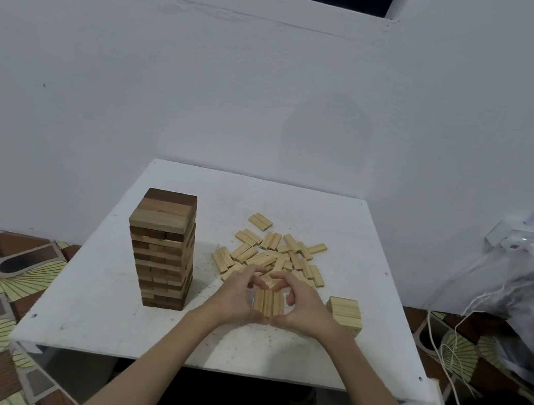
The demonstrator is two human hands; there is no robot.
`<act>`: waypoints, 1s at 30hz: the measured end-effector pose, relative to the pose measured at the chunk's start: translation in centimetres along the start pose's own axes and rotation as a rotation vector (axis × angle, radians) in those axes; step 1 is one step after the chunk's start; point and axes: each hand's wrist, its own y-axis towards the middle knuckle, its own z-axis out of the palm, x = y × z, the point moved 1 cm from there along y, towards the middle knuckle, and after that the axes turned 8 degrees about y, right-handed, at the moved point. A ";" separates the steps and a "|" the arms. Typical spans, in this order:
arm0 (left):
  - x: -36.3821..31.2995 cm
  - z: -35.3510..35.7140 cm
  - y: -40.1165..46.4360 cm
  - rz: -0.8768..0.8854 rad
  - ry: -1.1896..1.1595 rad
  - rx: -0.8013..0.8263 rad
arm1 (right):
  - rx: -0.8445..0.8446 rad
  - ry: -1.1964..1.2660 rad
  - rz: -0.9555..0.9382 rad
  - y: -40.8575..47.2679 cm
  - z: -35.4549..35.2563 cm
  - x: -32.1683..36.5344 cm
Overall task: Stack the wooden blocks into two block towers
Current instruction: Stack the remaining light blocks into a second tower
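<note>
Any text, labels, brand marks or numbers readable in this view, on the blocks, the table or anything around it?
None readable.
The tall tower, the loose blocks, the short stack and the three blocks between the left hand and right hand show bare wood.
The white table shows no print.

Left hand (pixel 233 296) and right hand (pixel 303 308) cup three side-by-side blocks (pixel 268 302).

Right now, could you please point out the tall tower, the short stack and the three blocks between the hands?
Tall tower (pixel 161 249), head view, middle of its front face.
Short stack (pixel 344 312), head view, its top layer.
Three blocks (pixel 268 302), head view, the middle block's top.
</note>
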 end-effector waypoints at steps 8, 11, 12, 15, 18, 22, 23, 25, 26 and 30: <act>-5.1 0.3 1.3 0.109 -0.035 -0.035 | -0.071 -0.054 -0.063 -1.7 -5.4 1.0; -7.1 1.0 1.7 0.147 -0.042 -0.019 | -0.077 -0.106 -0.035 -2.5 -7.5 0.5; -7.7 1.4 1.9 0.155 -0.049 -0.015 | -0.079 -0.111 -0.023 -2.8 -8.2 0.1; -9.2 2.6 2.2 0.168 -0.054 0.000 | -0.077 -0.106 0.013 -3.5 -9.7 -1.1; -10.3 4.0 2.5 0.177 -0.043 0.001 | -0.069 -0.091 0.053 -4.2 -10.9 -2.1; -11.2 5.8 2.6 0.147 -0.053 -0.008 | -0.071 -0.106 0.092 -4.8 -11.7 -3.3; -11.3 6.2 2.7 0.140 -0.052 -0.011 | -0.070 -0.108 0.101 -4.9 -11.8 -3.5; -11.3 6.6 2.7 0.129 -0.050 -0.013 | -0.064 -0.111 0.114 -5.1 -11.9 -3.9; -11.3 6.8 2.8 0.125 -0.043 -0.009 | -0.062 -0.111 0.120 -5.1 -11.9 -4.1; -11.3 7.2 3.0 0.115 -0.024 -0.007 | -0.063 -0.110 0.131 -5.1 -12.0 -4.4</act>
